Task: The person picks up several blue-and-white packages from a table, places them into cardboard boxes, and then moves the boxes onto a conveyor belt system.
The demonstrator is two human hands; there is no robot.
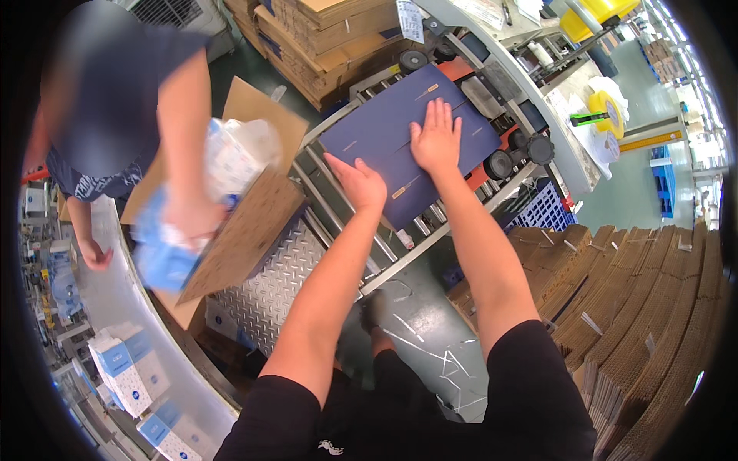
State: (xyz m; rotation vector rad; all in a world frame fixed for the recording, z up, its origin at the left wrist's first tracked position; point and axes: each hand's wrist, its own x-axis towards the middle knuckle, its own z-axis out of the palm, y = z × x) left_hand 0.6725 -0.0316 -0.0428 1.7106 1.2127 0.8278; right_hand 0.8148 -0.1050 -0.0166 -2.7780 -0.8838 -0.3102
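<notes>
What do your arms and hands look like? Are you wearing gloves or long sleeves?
No gloves: the left hand and right hand are both bare. No watch or bracelet shows on either wrist. The sleeves are short, black and plain, on the left arm and right arm alike.

1. Floor [430, 311]: grey-green, slightly glossy, seen at five o'clock; pale strips [448, 364] scattered on it.
2. Metal plate [288, 269]: raised tread pattern, eight o'clock.
3. Worktop [526, 81]: grey rim, two o'clock.
4. Slatted blue frame [665, 192]: three o'clock.
5. Grilled unit [177, 14]: pale casing, between ten and eleven o'clock.
6. Lighting [676, 28]: bright white, two o'clock.
</notes>
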